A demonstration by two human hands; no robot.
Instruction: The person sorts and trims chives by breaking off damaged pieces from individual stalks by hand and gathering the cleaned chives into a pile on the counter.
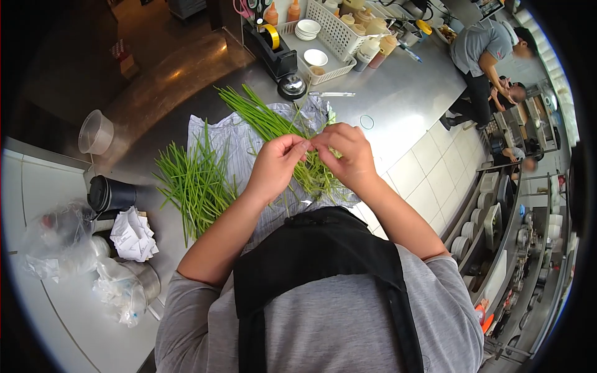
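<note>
Long green stalks lie in two bunches on a crumpled striped cloth on the steel counter. One bunch runs from the upper left down beneath my hands, with pale, tangled ends near my apron. The other bunch spreads at the left, partly off the cloth. My left hand and my right hand meet over the first bunch, fingertips pinched close together. Whatever is between the fingertips is too small to make out.
Beyond the cloth stand a bell, a tape dispenser, a pen and white baskets with bottles. At left are a clear tub, a dark cup and crumpled paper. People work at upper right.
</note>
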